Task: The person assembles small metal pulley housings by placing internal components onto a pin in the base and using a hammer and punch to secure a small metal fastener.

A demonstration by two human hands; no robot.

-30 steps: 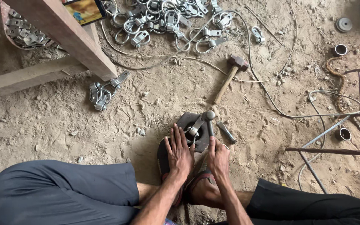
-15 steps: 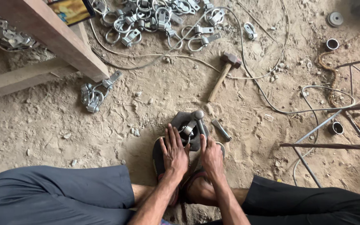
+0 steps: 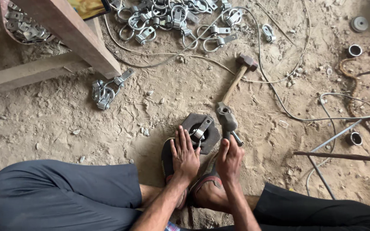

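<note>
I sit on sandy ground. My left hand point(image 3: 185, 152) lies flat with fingers spread, pressing a metal ring clamp point(image 3: 198, 131) onto a dark iron block point(image 3: 210, 141). My right hand point(image 3: 229, 157) grips the lower end of a grey metal tool point(image 3: 226, 118) with a socket-like head, raised just right of the block. A wooden-handled hammer point(image 3: 239, 72) lies on the ground beyond the tool. My feet in sandals point(image 3: 167, 162) rest under my wrists.
Several metal clamps point(image 3: 172, 19) lie heaped at the top, a smaller bunch point(image 3: 103, 92) sits by a wooden beam point(image 3: 71, 32). A white cord point(image 3: 279, 94) loops across the ground. Thin rods point(image 3: 343, 156) and small metal rings point(image 3: 355, 50) lie at the right.
My right hand has closed on the grey metal tool and lifted it upright beside the block. My left hand stays pressed on the clamp.
</note>
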